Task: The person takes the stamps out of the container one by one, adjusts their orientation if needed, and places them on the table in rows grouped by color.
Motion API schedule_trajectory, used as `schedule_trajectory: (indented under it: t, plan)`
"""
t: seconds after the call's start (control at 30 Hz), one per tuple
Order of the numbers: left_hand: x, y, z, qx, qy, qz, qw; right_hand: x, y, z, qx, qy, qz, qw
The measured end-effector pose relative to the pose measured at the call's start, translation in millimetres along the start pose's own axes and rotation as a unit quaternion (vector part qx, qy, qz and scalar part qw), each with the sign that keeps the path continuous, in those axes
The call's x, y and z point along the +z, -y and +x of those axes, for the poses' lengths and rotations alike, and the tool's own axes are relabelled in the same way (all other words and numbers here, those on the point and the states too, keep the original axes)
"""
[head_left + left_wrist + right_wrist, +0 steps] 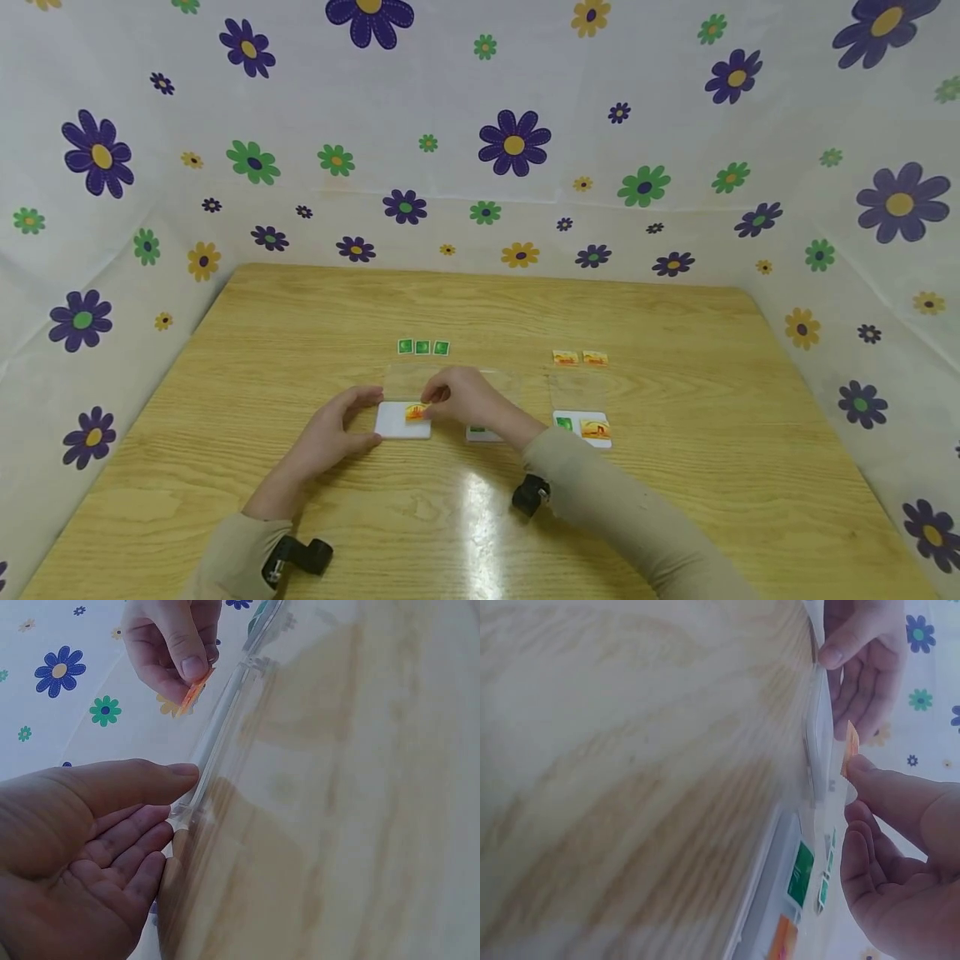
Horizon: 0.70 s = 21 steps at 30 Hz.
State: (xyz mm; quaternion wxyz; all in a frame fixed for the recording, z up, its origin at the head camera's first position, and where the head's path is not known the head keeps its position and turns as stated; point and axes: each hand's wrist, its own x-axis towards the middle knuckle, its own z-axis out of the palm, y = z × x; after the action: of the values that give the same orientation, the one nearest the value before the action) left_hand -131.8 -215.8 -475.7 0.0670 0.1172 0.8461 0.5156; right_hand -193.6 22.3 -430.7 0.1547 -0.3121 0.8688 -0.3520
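A shallow white case (397, 422) lies on the table with its clear lid (408, 380) folded back behind it. At its left end is my left hand (330, 435), thumb and fingers spread at the corners. In the left wrist view the left thumb (180, 772) rests right at the case's edge. My right hand (468, 400) pinches a small orange picture card (416, 412) by thumb and fingertips over the case's right half. The right wrist view shows this card (850, 750) tilted on edge, close over the case (821, 742).
Partly hidden by the right forearm, a second white case (491, 435) holds a green card (477, 429). A third case (582, 418) holds a green and an orange card. Behind stand a row of three green cards (423, 347) and two orange cards (566, 358).
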Motion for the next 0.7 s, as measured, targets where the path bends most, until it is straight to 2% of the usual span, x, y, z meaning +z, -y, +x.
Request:
schedule_trajectory:
  t: [0.3, 0.6, 0.7]
  plan:
    - [-0.1, 0.1, 1.8, -0.008, -0.002, 0.004, 1.0, -18.5, -10.0, -9.6, 0.031, -0.01, 0.007, 0.999]
    - [-0.1, -2.8, 0.0, 0.004, -0.003, -0.008, 1.0, -51.8, -36.0, -20.9, 0.065, -0.053, -0.023, 0.996]
    - [0.1, 1.3, -0.7, 0.008, -0.002, -0.01, 0.9999, -65.6, -46.5, -27.7, 0.077, -0.072, -0.028, 0.994]
